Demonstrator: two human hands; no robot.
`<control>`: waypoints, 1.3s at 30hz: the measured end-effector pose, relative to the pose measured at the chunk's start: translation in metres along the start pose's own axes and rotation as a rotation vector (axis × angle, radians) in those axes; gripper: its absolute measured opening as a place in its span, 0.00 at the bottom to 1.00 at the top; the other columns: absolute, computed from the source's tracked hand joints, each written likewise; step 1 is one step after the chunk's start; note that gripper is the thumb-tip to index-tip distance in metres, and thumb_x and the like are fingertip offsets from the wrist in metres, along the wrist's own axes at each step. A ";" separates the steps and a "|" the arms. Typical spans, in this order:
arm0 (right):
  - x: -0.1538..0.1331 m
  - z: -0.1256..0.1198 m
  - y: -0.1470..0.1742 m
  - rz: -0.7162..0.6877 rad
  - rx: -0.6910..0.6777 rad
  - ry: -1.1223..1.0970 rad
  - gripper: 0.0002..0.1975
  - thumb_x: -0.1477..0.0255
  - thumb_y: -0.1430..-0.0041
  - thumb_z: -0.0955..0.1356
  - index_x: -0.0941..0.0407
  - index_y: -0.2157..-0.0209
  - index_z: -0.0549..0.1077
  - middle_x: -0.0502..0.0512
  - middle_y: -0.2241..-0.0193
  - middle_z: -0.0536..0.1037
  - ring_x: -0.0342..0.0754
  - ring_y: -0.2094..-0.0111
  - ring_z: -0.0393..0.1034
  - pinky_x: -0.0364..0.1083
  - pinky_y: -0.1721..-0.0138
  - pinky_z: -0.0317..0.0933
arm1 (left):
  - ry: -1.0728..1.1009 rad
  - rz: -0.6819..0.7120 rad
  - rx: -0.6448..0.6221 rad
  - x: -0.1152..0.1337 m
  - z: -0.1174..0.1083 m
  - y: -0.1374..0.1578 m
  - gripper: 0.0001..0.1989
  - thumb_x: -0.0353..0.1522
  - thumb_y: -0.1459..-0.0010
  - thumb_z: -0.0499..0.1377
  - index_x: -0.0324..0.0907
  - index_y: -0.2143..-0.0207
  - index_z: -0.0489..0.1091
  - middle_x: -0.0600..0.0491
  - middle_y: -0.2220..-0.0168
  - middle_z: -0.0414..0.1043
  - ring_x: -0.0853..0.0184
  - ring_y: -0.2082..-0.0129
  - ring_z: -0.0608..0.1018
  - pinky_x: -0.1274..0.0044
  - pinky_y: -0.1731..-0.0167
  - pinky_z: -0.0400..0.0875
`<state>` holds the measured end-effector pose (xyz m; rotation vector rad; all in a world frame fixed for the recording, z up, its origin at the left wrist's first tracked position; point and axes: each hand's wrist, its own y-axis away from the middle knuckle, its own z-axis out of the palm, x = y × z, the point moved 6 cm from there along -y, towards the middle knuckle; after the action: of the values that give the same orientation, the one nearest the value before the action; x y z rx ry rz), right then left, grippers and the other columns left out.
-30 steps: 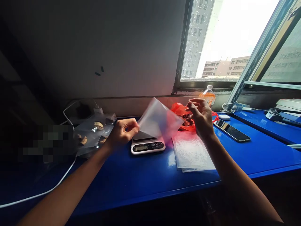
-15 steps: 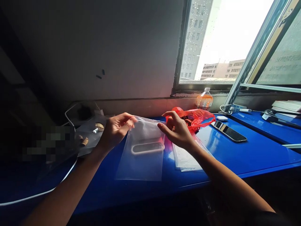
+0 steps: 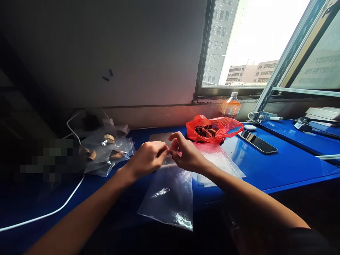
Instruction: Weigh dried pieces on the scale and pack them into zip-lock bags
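My left hand [image 3: 149, 156] pinches the top edge of a clear plastic bag [image 3: 170, 200] between thumb and fingers, and my right hand [image 3: 188, 153] pinches at the same edge, the fingertips of both nearly meeting. The bag hangs from that grip toward me, flat, in front of the blue table's [image 3: 289, 159] near edge. Just beyond my hands sits a scale [image 3: 160, 137], mostly hidden by them and the bag. To my right a pile of clear bags [image 3: 219, 159] lies partly under my forearm, and behind it an open red bag [image 3: 230, 126] holds dark dried pieces [image 3: 207, 131]. A phone [image 3: 259, 142] lies further right, and an orange drink bottle [image 3: 230, 108] stands behind the red bag. On my left are several clear bags with brown chunks [image 3: 91, 155] inside, near a white cable [image 3: 70, 199].
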<state>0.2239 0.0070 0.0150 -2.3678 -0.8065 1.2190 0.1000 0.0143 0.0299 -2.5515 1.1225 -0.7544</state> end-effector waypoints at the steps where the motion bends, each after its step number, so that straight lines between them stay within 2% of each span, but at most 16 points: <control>1: 0.000 0.002 0.001 0.007 -0.004 0.010 0.18 0.81 0.50 0.63 0.54 0.58 0.58 0.47 0.73 0.68 0.44 0.73 0.63 0.43 0.72 0.56 | -0.016 -0.016 -0.005 0.000 0.001 0.000 0.14 0.36 0.37 0.52 0.42 0.70 0.73 0.53 0.73 0.74 0.66 0.75 0.74 0.75 0.73 0.62; 6: -0.002 0.007 0.000 0.034 -0.016 0.006 0.13 0.80 0.48 0.61 0.53 0.61 0.57 0.48 0.72 0.68 0.43 0.74 0.62 0.43 0.72 0.55 | -0.071 0.021 0.029 0.006 -0.002 0.001 0.13 0.33 0.38 0.50 0.42 0.71 0.73 0.51 0.72 0.75 0.66 0.73 0.74 0.75 0.71 0.64; 12: -0.005 -0.004 -0.006 -0.039 0.026 0.016 0.02 0.72 0.41 0.61 0.54 0.65 0.60 0.52 0.70 0.71 0.45 0.70 0.64 0.45 0.68 0.59 | -0.071 0.053 0.205 0.010 -0.027 0.001 0.12 0.35 0.40 0.52 0.46 0.72 0.74 0.54 0.71 0.77 0.65 0.72 0.76 0.74 0.70 0.66; 17: -0.003 -0.016 -0.009 -0.055 0.079 -0.032 0.05 0.73 0.41 0.61 0.53 0.61 0.62 0.52 0.69 0.74 0.45 0.68 0.68 0.45 0.64 0.62 | -0.010 0.046 0.392 0.009 -0.056 0.005 0.09 0.35 0.42 0.57 0.49 0.71 0.76 0.56 0.71 0.77 0.64 0.72 0.76 0.72 0.69 0.66; 21: -0.004 -0.021 -0.010 -0.054 0.119 0.006 0.05 0.73 0.41 0.61 0.54 0.61 0.63 0.52 0.69 0.76 0.45 0.68 0.69 0.45 0.65 0.62 | 0.042 -0.028 0.462 0.004 -0.074 0.009 0.06 0.35 0.42 0.60 0.48 0.70 0.77 0.56 0.68 0.78 0.63 0.68 0.77 0.71 0.67 0.68; 27: 0.004 -0.037 -0.007 -0.060 0.205 0.093 0.07 0.74 0.41 0.61 0.55 0.61 0.67 0.53 0.71 0.75 0.45 0.70 0.69 0.46 0.66 0.62 | 0.182 -0.151 0.522 -0.022 -0.093 0.012 0.05 0.36 0.43 0.62 0.45 0.70 0.75 0.60 0.70 0.77 0.68 0.68 0.75 0.73 0.65 0.70; 31: 0.023 -0.058 -0.007 0.064 0.289 0.058 0.09 0.73 0.45 0.64 0.55 0.61 0.70 0.52 0.71 0.73 0.44 0.69 0.68 0.47 0.64 0.62 | 0.433 -0.133 0.698 -0.052 -0.114 0.019 0.02 0.31 0.44 0.63 0.45 0.70 0.74 0.63 0.71 0.74 0.73 0.70 0.73 0.74 0.60 0.72; 33: 0.022 -0.056 -0.010 0.103 0.244 -0.125 0.12 0.68 0.45 0.66 0.55 0.58 0.70 0.52 0.67 0.73 0.44 0.67 0.68 0.46 0.64 0.63 | 0.551 -0.147 0.692 -0.060 -0.112 0.018 0.02 0.31 0.45 0.63 0.44 0.71 0.75 0.62 0.71 0.73 0.74 0.73 0.72 0.73 0.61 0.74; 36: 0.002 -0.041 -0.012 0.089 0.116 -0.395 0.18 0.60 0.44 0.68 0.55 0.56 0.69 0.51 0.67 0.73 0.43 0.68 0.70 0.44 0.67 0.64 | 0.552 -0.141 0.557 -0.052 -0.091 0.010 0.04 0.33 0.43 0.61 0.43 0.70 0.75 0.59 0.77 0.69 0.73 0.76 0.71 0.73 0.67 0.74; 39: -0.011 -0.039 -0.011 0.102 0.196 -0.470 0.14 0.60 0.45 0.69 0.55 0.63 0.68 0.48 0.75 0.70 0.40 0.75 0.66 0.42 0.74 0.60 | 0.595 -0.130 0.515 -0.040 -0.074 0.005 0.07 0.34 0.41 0.59 0.43 0.71 0.72 0.59 0.81 0.62 0.73 0.79 0.68 0.74 0.69 0.75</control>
<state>0.2476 0.0059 0.0501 -2.0108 -0.6641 1.8441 0.0334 0.0387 0.0752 -2.0183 0.7553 -1.6627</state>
